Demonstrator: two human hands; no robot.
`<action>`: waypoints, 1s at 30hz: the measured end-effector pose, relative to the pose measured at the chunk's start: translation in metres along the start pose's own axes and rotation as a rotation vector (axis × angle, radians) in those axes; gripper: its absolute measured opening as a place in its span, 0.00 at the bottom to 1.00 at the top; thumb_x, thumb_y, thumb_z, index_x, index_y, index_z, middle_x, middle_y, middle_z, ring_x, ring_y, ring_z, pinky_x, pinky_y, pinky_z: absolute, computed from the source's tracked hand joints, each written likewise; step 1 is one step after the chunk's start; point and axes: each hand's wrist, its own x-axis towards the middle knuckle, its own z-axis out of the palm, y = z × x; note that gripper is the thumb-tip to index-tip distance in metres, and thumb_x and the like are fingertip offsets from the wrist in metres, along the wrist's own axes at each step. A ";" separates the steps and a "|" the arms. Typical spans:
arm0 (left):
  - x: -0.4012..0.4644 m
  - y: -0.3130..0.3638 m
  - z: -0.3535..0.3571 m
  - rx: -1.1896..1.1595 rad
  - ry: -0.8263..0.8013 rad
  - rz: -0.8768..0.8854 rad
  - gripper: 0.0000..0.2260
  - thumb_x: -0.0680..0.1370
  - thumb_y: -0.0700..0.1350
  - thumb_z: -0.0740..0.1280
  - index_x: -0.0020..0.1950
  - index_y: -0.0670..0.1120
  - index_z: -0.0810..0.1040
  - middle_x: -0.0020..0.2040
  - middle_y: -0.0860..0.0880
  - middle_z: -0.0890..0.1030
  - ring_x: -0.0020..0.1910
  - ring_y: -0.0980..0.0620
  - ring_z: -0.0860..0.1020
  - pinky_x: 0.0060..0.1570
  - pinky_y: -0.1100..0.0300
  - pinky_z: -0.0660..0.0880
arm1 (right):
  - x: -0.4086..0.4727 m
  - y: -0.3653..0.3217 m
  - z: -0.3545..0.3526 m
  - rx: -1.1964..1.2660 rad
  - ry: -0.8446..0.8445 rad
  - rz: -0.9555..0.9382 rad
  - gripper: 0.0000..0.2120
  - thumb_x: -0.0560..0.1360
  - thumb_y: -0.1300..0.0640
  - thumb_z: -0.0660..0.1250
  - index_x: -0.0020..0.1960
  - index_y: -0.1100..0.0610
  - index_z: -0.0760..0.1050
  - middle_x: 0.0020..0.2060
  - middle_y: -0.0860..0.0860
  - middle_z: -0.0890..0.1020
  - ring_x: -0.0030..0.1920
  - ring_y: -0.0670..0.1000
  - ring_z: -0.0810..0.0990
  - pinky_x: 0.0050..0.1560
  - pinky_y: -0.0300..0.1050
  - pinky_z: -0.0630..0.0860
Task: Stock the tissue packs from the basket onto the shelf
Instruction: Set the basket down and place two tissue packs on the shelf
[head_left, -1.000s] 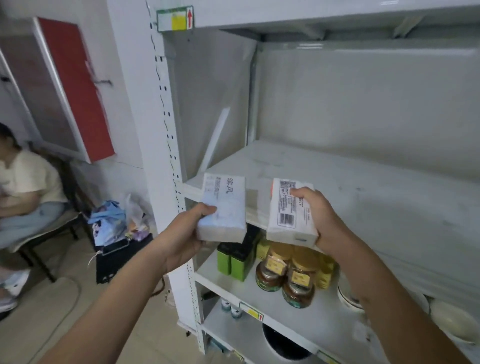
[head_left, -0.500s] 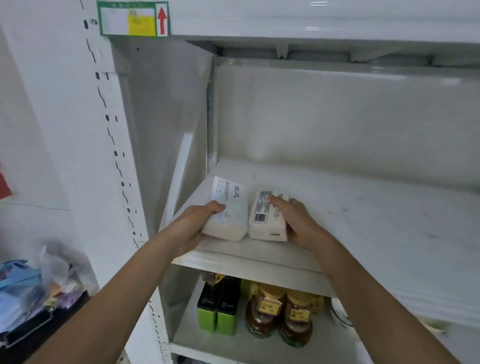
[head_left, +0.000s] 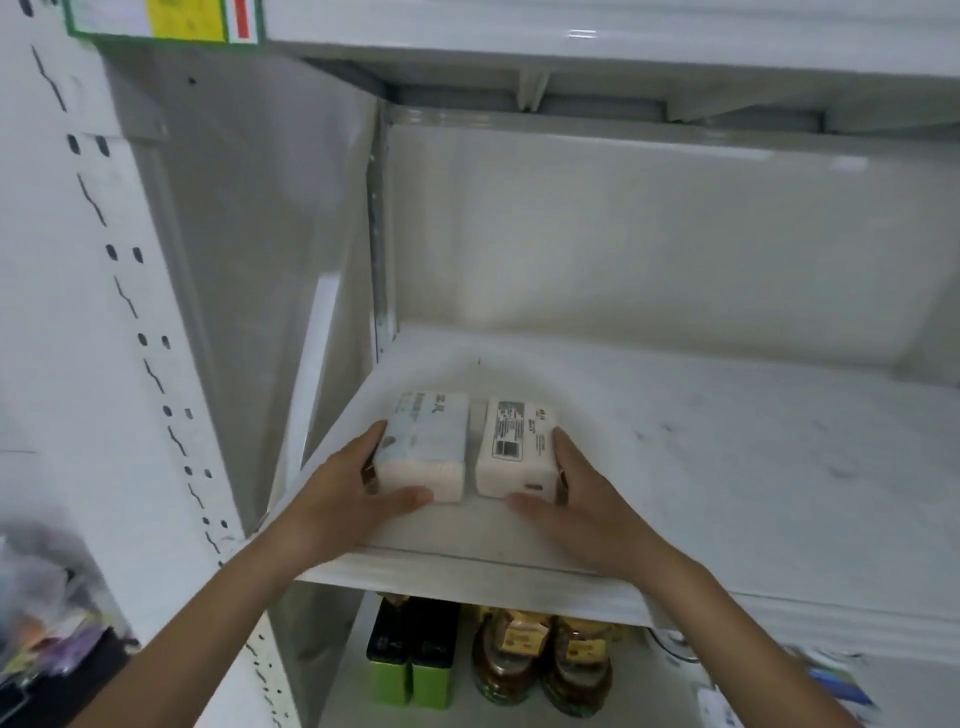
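Left hand (head_left: 343, 493) grips the left tissue pack (head_left: 423, 447), right hand (head_left: 576, 499) the right tissue pack (head_left: 519, 447), both flat on the shelf (head_left: 727, 467), long axes pointing away from the fingers (head_left: 410, 497).

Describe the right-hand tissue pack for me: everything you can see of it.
The right tissue pack is a white, soft-looking plastic-wrapped block with a printed label and barcode on top. It lies flat on the white shelf, long side pointing inward, beside the left tissue pack with a narrow gap. The right hand cups its right side and front corner.
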 end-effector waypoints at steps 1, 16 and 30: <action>0.004 0.001 0.002 0.080 0.016 -0.005 0.40 0.69 0.56 0.80 0.78 0.57 0.66 0.67 0.62 0.79 0.63 0.58 0.79 0.66 0.61 0.75 | 0.002 0.002 0.002 -0.016 -0.005 -0.015 0.19 0.76 0.47 0.73 0.58 0.34 0.66 0.51 0.14 0.73 0.54 0.22 0.75 0.48 0.20 0.73; 0.135 -0.004 0.011 0.320 0.150 0.034 0.27 0.75 0.48 0.74 0.73 0.44 0.73 0.67 0.45 0.81 0.63 0.44 0.80 0.55 0.60 0.72 | 0.131 0.023 -0.001 -0.413 0.230 -0.101 0.23 0.80 0.58 0.68 0.70 0.65 0.66 0.64 0.61 0.79 0.60 0.63 0.79 0.57 0.53 0.75; 0.166 -0.016 0.017 0.092 0.248 -0.074 0.49 0.70 0.47 0.81 0.83 0.44 0.56 0.78 0.42 0.70 0.74 0.41 0.72 0.72 0.49 0.70 | 0.156 0.032 0.000 -0.340 0.417 0.058 0.41 0.81 0.47 0.66 0.84 0.56 0.46 0.83 0.52 0.57 0.82 0.53 0.57 0.76 0.45 0.58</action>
